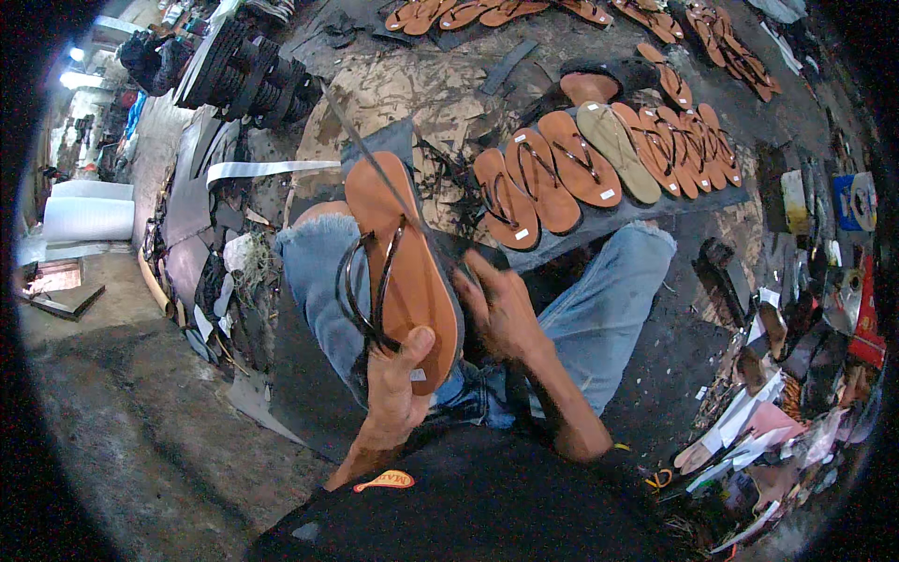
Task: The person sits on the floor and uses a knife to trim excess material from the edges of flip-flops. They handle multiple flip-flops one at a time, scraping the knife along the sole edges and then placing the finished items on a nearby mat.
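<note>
My left hand (401,379) grips a tan flip-flop (403,272) with dark glossy straps, its thumb on the sole near a small white label and its fingers underneath. The sandal is held tilted over my lap. My right hand (501,304) is closed beside the sandal's right edge, slightly blurred. From it a long, thin, grey knife blade (375,161) slants up and left across the sandal's upper part. The fingers mostly hide the handle. Beyond my right hand, a row of finished-looking sandals (576,159) lies on a dark sheet (609,220).
More tan sandals (506,11) lie along the far side. Stacked dark soles (248,80) stand at the far left, near a white strip (272,169) and scraps (187,244). Tins (854,201) and mixed offcuts (749,431) crowd the right.
</note>
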